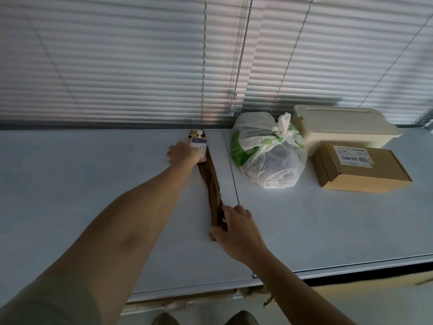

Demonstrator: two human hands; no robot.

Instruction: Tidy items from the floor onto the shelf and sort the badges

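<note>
A badge (199,143) with a white card and gold clip lies at the back of the white shelf top (93,184), close to the blinds. Its brown lanyard (210,181) runs in a straight strip toward me. My left hand (184,153) reaches far out and rests on the badge, pressing or gripping its left side. My right hand (236,228) is nearer to me and holds the near end of the lanyard between its fingers. The lanyard's very tip is hidden under that hand.
To the right stand a tied white-and-green plastic bag (267,151), a cream plastic box (339,125) and a brown cardboard box (360,167). Closed blinds (140,66) with hanging cords back the shelf. The shelf's front edge (328,270) runs below my right wrist.
</note>
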